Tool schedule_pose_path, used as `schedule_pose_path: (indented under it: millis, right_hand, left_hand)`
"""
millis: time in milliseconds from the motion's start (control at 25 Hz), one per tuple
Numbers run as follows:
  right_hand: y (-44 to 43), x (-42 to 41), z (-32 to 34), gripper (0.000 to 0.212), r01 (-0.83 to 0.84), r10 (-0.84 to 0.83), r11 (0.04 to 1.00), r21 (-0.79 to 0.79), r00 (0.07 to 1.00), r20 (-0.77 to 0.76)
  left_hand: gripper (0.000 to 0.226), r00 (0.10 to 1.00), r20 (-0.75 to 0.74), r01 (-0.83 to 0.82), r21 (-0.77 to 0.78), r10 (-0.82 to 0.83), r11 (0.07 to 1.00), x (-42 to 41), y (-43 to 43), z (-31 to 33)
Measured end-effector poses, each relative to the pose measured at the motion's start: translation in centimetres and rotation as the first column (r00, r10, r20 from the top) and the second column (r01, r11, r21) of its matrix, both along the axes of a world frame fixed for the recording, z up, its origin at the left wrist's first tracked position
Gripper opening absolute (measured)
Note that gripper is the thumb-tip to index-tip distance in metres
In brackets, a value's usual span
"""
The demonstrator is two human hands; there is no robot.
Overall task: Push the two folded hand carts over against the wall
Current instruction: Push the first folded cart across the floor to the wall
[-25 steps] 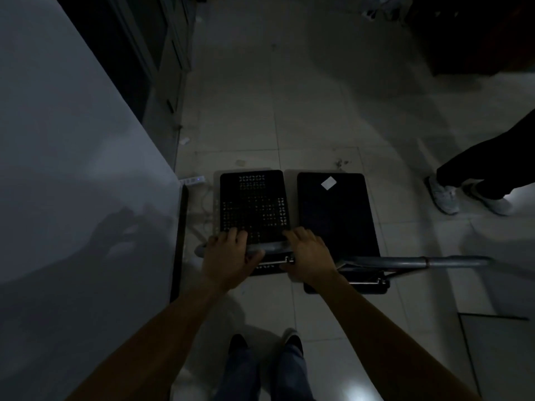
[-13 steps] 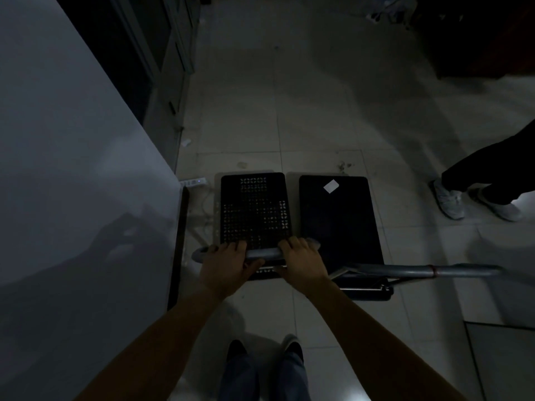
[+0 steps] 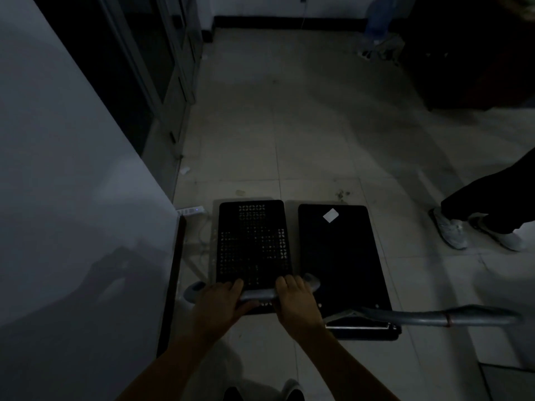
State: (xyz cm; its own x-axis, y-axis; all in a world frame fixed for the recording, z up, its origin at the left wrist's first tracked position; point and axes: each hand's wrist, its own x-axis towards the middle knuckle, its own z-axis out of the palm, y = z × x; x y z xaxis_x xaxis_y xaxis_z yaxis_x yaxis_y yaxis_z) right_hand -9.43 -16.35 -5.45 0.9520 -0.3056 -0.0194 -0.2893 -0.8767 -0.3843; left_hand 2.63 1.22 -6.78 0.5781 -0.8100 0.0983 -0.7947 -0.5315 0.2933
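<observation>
On the pale tiled floor (image 3: 318,125) of a dim room, two hand carts lie side by side with their decks flat, just in front of the person wearing the camera. The left cart (image 3: 253,244) has a black perforated deck, and its grey handle (image 3: 257,295) runs crosswise over the near end of that deck. The left hand (image 3: 220,302) and the right hand (image 3: 295,299) both sit on this handle, knuckles up, with the fingers (image 3: 237,285) curled over the bar and clamped on it; a short stretch of bare bar shows between the two hands. The right cart (image 3: 338,256) has a smooth black deck with a small white label (image 3: 331,215) near its far end, and a narrow strip of floor separates it from the perforated one. Its grey handle (image 3: 434,315) sticks out to the right over the floor, with a thin red band around the tube. The white wall (image 3: 72,198) fills the left side of the view; the left cart is near it but not touching, with a gap of floor between them where a white power strip (image 3: 189,210) and its cable lie. Beyond the wall's end stands a dark cabinet with glass doors (image 3: 139,68). At the right edge another person's dark trouser legs and light shoes (image 3: 451,233) stand well apart from the carts.
</observation>
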Motion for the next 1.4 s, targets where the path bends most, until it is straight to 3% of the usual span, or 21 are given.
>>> schedule_pose_path:
  millis: [800, 1400]
  right_hand:
    - [-2.2, 7.7, -0.7, 0.018, 0.093, -0.093, 0.996, -0.008, 0.996, -0.004]
    - [-11.4, 20.5, 0.4, 0.023, 0.068, -0.068, 0.998, -0.004, 0.995, -0.079]
  left_hand:
    - [0.054, 0.994, 0.109, -0.044, 0.12, 0.031, 0.992, 8.1, -2.9, 0.3]
    - [0.065, 0.986, 0.152, -0.064, -0.015, 0.066, 0.998, 20.0, -11.9, 0.0]
